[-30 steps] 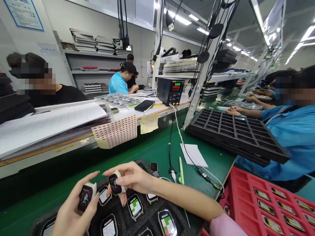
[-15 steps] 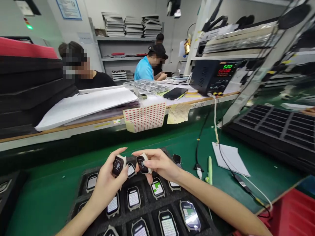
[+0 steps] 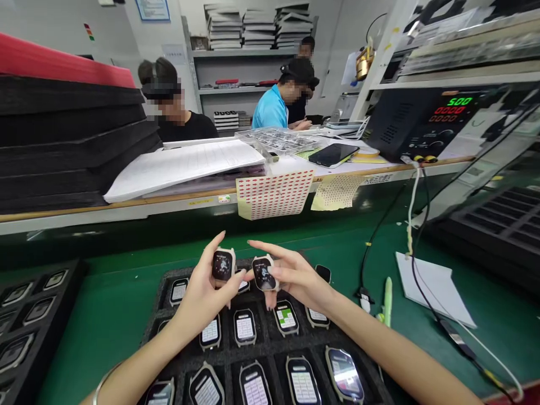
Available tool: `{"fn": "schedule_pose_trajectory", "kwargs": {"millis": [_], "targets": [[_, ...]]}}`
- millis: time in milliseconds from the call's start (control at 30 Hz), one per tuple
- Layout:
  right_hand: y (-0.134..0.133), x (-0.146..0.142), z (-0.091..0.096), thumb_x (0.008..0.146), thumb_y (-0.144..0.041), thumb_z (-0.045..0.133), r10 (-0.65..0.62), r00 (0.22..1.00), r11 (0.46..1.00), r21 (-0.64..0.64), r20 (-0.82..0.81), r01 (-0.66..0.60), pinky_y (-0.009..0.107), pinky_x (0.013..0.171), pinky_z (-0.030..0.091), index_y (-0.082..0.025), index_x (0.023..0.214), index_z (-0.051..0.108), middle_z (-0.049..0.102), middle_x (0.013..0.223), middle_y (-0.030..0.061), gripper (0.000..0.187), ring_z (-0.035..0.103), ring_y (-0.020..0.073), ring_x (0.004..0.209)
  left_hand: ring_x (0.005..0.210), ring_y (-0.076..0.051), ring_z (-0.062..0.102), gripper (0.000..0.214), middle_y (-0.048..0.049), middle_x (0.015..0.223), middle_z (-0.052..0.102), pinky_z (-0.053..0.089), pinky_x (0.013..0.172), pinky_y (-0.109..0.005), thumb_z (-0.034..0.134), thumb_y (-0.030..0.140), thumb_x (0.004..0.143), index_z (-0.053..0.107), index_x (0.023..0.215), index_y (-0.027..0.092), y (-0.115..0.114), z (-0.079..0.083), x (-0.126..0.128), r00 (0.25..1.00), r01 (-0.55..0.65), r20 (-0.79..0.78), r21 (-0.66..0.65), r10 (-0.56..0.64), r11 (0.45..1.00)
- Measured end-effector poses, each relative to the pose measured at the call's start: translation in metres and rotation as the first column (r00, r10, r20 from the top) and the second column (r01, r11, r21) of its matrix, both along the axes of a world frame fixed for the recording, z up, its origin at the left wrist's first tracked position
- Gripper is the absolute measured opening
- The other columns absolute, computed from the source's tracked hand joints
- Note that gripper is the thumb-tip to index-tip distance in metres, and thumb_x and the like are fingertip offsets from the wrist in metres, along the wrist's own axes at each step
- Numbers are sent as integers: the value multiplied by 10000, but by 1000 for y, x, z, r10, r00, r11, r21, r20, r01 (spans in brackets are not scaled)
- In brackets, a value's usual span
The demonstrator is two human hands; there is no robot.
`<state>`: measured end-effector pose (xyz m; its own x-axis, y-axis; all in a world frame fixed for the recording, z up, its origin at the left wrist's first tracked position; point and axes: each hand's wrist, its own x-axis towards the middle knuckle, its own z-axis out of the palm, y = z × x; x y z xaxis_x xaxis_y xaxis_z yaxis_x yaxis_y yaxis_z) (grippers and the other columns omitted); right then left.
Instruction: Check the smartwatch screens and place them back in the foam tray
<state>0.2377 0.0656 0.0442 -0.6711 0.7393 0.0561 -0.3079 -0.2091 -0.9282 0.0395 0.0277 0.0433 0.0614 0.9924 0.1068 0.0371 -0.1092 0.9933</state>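
My left hand [image 3: 211,289] grips a smartwatch [image 3: 223,264] without a strap, its dark screen lit with a small picture and facing me. A second smartwatch [image 3: 262,274] of the same kind is held in my right hand [image 3: 295,275], the thumb over its screen edge. Both are raised side by side, slightly apart, over a black foam tray [image 3: 225,350]. In the tray's compartments lie several more watches, most with white screens of text; one watch [image 3: 287,318] shows a green and white grid. My forearms hide part of the tray.
Another foam tray [image 3: 63,315] of watches lies at the left. To the right are a green pen-like tool [image 3: 387,301], cables, white paper [image 3: 434,287] and a black compartment tray [image 3: 498,225]. A power supply [image 3: 422,126] and a phone [image 3: 333,154] stand on the raised shelf. Co-workers sit beyond.
The view has swung left, so the scene sits further right and more of the left tray shows. Both watches are still held; the right one now faces me more squarely.
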Motion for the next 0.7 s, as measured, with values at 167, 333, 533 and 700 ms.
{"fn": "schedule_pose_trajectory", "kwargs": {"millis": [167,333,533,700], "targets": [[8,0,-3,874,-273,601,16,1000,999,-38,-18,-16,351,772,500,-120,1311,457,685,1009,141,485,677,185,714,688,-158,638,580,-33,880,619,545,665,-298,662,214,760,421,1287,177,5,5,-5,963,53,268,-50,-38,997],[9,-1,-8,729,-194,762,-33,996,996,86,85,25,335,811,486,-136,1363,373,663,1053,117,746,651,161,771,1038,-268,621,407,-120,1050,660,512,862,-386,544,115,800,468,1198,152,4,3,-13,894,175,441,-190,-75,966],[2,-4,-13,804,-191,682,-114,967,956,291,226,45,376,874,499,-190,1380,299,649,1025,61,692,665,172,845,983,-233,631,420,-105,1024,680,512,856,-382,487,67,795,452,1205,153,0,-2,-12,896,232,426,-200,-129,952],[-1,0,-6,735,-137,710,-455,771,684,729,445,-18,415,898,464,-202,1250,539,608,1106,86,546,583,252,1015,989,-231,613,434,-80,1021,667,524,834,-385,492,58,776,465,1192,178,-4,-8,-12,914,236,373,-170,-160,957]]}}
